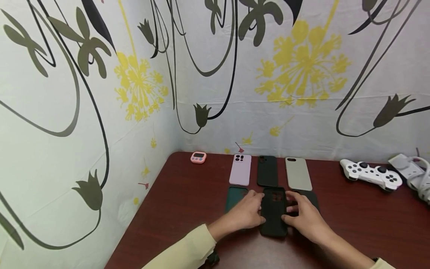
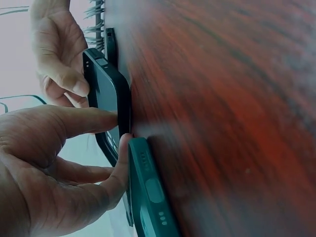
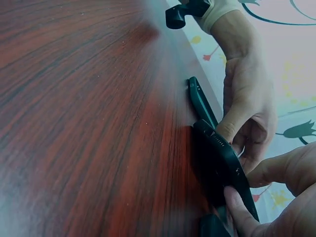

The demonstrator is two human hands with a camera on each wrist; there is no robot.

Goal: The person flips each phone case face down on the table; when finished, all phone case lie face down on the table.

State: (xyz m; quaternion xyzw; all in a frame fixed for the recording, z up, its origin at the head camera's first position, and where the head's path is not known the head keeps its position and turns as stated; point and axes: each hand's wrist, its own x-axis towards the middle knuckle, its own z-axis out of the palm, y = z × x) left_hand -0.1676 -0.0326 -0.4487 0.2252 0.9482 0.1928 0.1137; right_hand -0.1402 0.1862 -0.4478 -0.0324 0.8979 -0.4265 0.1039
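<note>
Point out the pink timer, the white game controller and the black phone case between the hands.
pink timer (image 1: 198, 157): head view, on its face.
white game controller (image 1: 370, 174): head view, on its body's middle.
black phone case (image 1: 273, 218): head view, on its back.

Head view looks down at the table (image 1: 188, 194) from above; both wrist views skim its surface closely.

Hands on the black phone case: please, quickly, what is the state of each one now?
Left hand: holds the left edge of the black phone case between thumb and fingers.
Right hand: holds the same case by its right edge.
</note>
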